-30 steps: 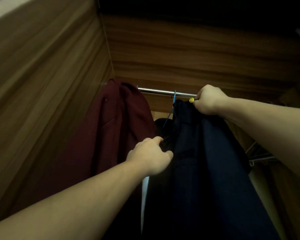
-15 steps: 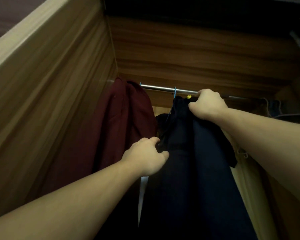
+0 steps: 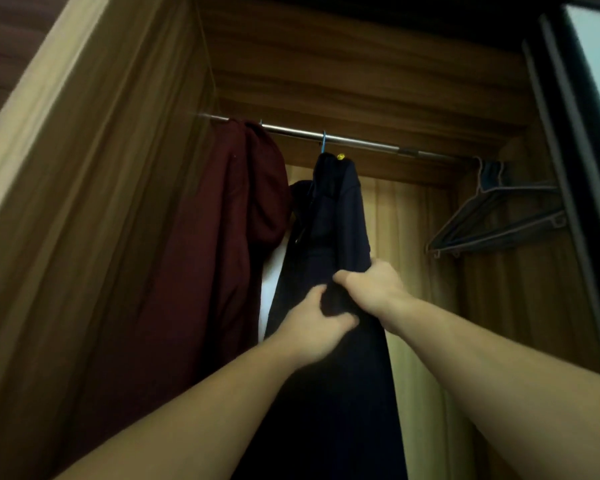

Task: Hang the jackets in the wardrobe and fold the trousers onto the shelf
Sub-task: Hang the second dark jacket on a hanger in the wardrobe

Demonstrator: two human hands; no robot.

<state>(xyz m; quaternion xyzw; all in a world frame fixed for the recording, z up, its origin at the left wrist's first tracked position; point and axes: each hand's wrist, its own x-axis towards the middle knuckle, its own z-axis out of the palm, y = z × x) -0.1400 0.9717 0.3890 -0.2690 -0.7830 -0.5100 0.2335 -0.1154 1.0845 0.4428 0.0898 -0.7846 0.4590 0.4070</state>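
The navy jacket [image 3: 340, 209] hangs on the steel rail [image 3: 361, 142] well above both hands, carried by a blue hanger hook [image 3: 324, 142] with a small yellow bead [image 3: 340, 156] just below it at the collar. In the head view, the only one, its dark cloth falls straight down from the rail, passes between the hands and runs out of frame below the forearms.

The left hand [image 3: 312, 327] has its thumb raised and its fingers curled into a fold at the front of the jacket. The right hand [image 3: 371, 289], just above it and to its right and almost touching it, closes its fingers on the jacket's right edge. Both grip cloth, not the hanger. This looks like straightening: with the weight already on the rail, the hands seem to pull the front panels together so that the garment drops flat.

To the left of the left hand, a maroon jacket [image 3: 222, 254] hangs on the same rail against the wardrobe side wall [image 3: 84, 237], touching the navy one near the shoulder. Up and to the right of the right hand, well apart from it, a bunch of empty hangers [image 3: 499, 220] waits at the rail's far end, presumably for further jackets. Neither trousers nor a shelf is in view, so that part of the task cannot be judged.
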